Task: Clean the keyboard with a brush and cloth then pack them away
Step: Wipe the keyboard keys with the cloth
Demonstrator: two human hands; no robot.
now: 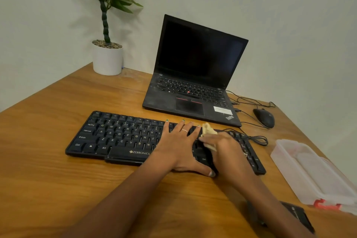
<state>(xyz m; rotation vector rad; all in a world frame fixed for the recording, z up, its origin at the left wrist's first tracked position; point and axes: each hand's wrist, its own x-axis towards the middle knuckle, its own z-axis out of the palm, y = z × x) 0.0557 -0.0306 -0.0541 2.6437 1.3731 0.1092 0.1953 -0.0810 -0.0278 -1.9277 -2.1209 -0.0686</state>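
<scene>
A black keyboard (pixel 123 137) is laid across the wooden table (pixel 58 170), just in front of an open laptop (pixel 193 75) whose screen is dark. The left hand (pixel 179 147) is spread flat on the right-centre keys, its fingers straight and fanned toward the far edge, the thumb stretched along the near edge of the keyboard; nothing is held by it, and a thin ring is worn on one finger. The left forearm is brought in from the lower left at a slant. Just to the right, a pale yellowish cloth (pixel 208 135) is gripped by the right hand (pixel 224 149), the fingers curled round it so that a crumpled fold sticks out above the knuckles (how much of the cloth is tucked beneath the palm cannot be told). This hand is pressed down on the keys at the keyboard's right end, touching the left hand's little finger side. The keyboard's cable (pixel 251 137) is coiled beside its far right corner. A black mouse (pixel 264 118) is placed right of the laptop. A clear plastic box (pixel 309 170) with a red clasp is set at the table's right edge, and a dark flat object (pixel 299 216), partly hidden by the right forearm, is seen near it. A potted plant (pixel 107 58) is stood in the far corner.
</scene>
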